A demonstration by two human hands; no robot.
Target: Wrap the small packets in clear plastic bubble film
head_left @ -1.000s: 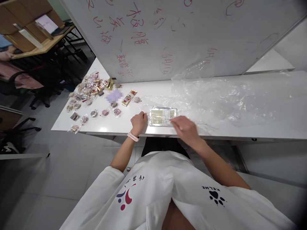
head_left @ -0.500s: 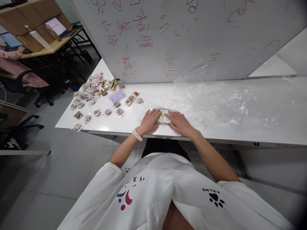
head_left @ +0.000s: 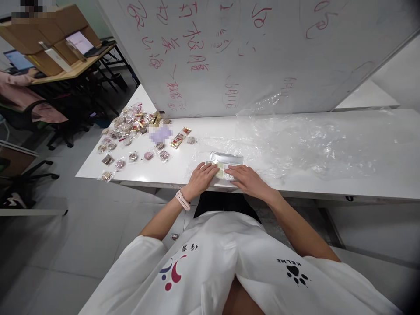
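A flat silver foil pouch (head_left: 226, 158) with a pale green and white printed face lies near the table's front edge, directly before me. My left hand (head_left: 201, 178), with a pink band at the wrist, rests its outstretched fingers on the left part of the pouch. On the right part lie the extended fingers of my right hand (head_left: 248, 180). The fingers partly cover the print, while the shiny far strip of the pouch is exposed. Neither hand is visibly wrapped around it.
Clear plastic film (head_left: 295, 140) spreads over the table (head_left: 151, 173) to the right. Several small wrapped snacks (head_left: 121, 127) are scattered at the left, with a gold-ended packet (head_left: 181, 137) nearer me. Behind stands a whiteboard (head_left: 262, 83). A seated person (head_left: 24, 96) is far left.
Both hands have shifted toward the table's front edge on the pouch's printed face. More of its silver far strip is now uncovered. The camera view has also shifted slightly.
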